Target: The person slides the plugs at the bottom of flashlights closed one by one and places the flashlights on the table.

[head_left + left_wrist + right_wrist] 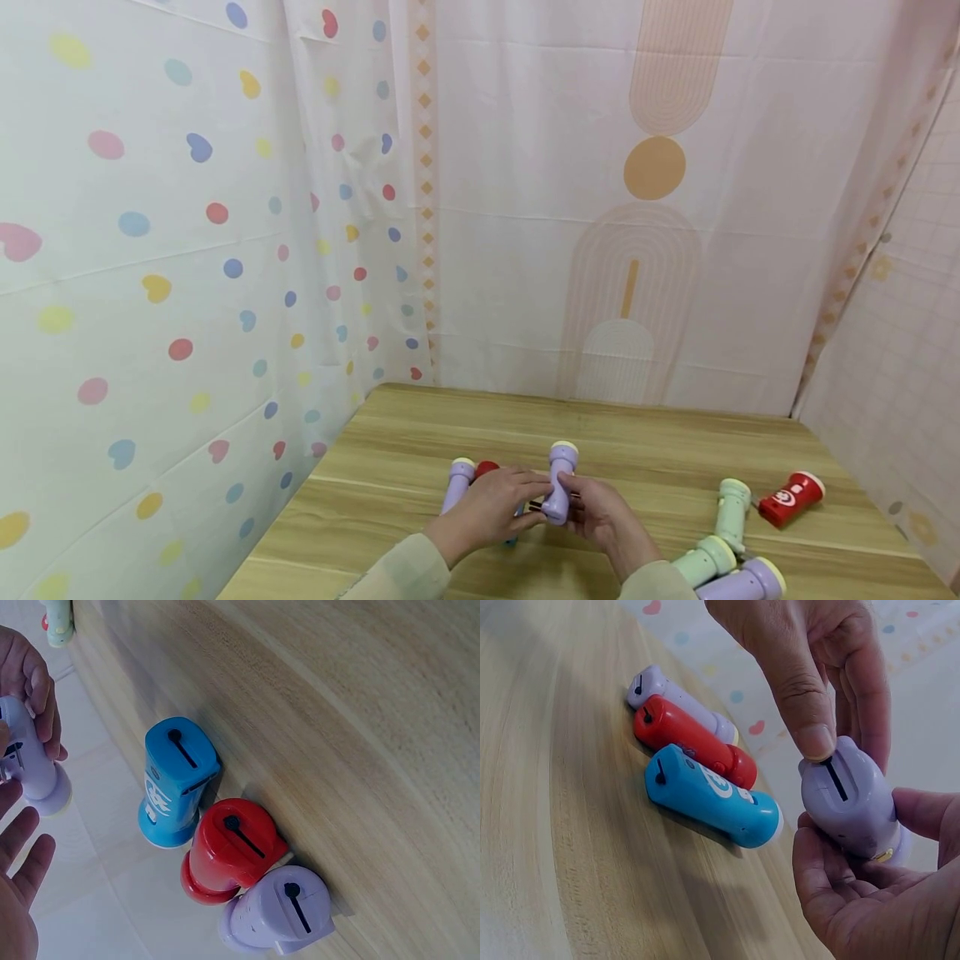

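A purple flashlight (558,483) is held between both hands over the table. My right hand (900,900) grips its body, with thumb and fingers on opposite sides. My left hand (498,504) pinches its slotted end, the thumb pressing at the black slider in the slot (838,780). Thin metal prongs (19,756) stick out of the flashlight's side. Beside the left hand, a blue flashlight (709,799), a red flashlight (686,739) and another purple flashlight (281,911) lie side by side, their slotted ends toward me.
At the right of the table lie two green flashlights (732,510) (705,562), a purple flashlight (750,581) and a red flashlight (793,498). Patterned curtains (510,250) enclose the wooden table (637,425) at the back and sides.
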The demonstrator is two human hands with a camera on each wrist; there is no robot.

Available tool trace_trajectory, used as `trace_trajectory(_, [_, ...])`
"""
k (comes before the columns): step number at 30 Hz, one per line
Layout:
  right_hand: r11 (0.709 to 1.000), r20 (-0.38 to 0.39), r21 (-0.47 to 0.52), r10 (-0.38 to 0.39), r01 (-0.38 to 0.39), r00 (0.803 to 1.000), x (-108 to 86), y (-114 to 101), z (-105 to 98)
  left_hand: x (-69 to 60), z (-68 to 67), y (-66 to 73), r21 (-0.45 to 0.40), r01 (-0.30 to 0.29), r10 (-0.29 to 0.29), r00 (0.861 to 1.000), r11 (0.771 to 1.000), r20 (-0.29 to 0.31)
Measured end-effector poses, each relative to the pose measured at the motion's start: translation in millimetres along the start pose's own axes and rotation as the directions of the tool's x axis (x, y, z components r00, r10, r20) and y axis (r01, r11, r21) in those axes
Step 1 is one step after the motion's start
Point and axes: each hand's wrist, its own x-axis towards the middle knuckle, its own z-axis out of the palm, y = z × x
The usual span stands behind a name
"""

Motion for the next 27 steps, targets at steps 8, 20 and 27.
trace_trajectory(8, [1.000,0.006,-0.027,-0.003,0.003,1.000,2.2,1.7,-1.1,-2.0,-0.2,-0.3,0.007,0.007,-0.007,1.000,1.000,0.020])
trace_trajectory(20, [1.000,-0.025,-0.021,-0.006,0.005,1.000,1.5,-0.9,-0.5,-4.0,-0.3,-0.3,0.009,0.046,-0.046,0.998,0.999,0.049])
trace_trajectory(27, [0.999,-0.017,-0.030,-0.013,0.012,1.000,2.4,0.0,-0.6,-4.9,-1.2,-0.9,0.000,0.050,-0.050,0.997,0.999,0.065])
